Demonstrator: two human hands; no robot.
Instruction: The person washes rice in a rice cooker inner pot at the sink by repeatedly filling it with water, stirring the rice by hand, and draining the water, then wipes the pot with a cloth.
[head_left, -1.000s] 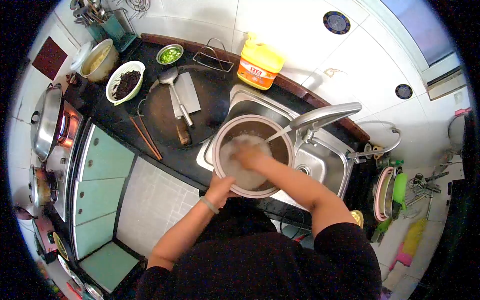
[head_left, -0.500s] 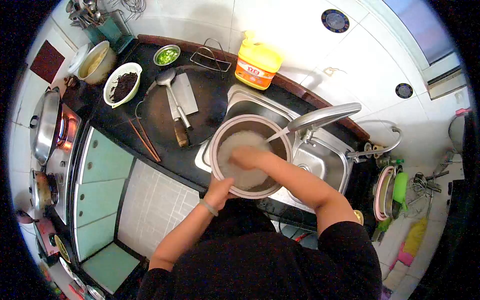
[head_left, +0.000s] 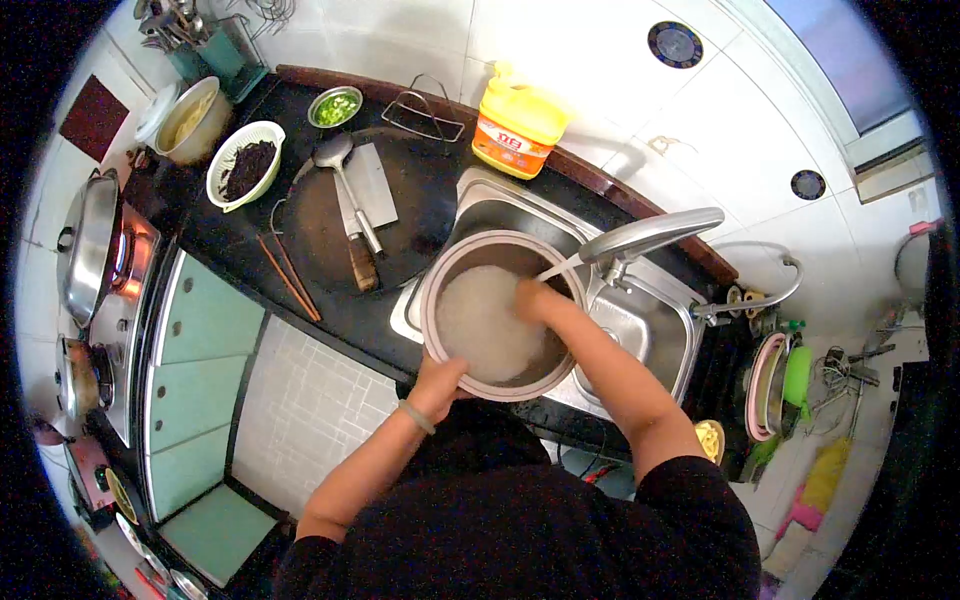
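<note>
A round pot (head_left: 437,350) with a pale rim is over the left part of the steel sink (head_left: 640,345). Cloudy whitish contents (head_left: 490,325) lie inside, and water runs into it from the faucet (head_left: 655,232). My left hand (head_left: 438,385) is closed on the pot's near left rim, with a band at the wrist. Inside the pot, at its right side, is my right hand (head_left: 535,302); its fingers are hidden in the contents.
A cleaver (head_left: 375,190) and a ladle (head_left: 350,190) lie on a round dark board (head_left: 420,185). Chopsticks (head_left: 288,280), a basket of dark food (head_left: 222,180), a green-filled bowl (head_left: 318,112) and a yellow jug (head_left: 515,125) stand around. At left, a lidded pan (head_left: 92,250) sits over flame.
My right hand has moved from the middle of the pot to its right side. My left hand keeps its hold on the rim.
</note>
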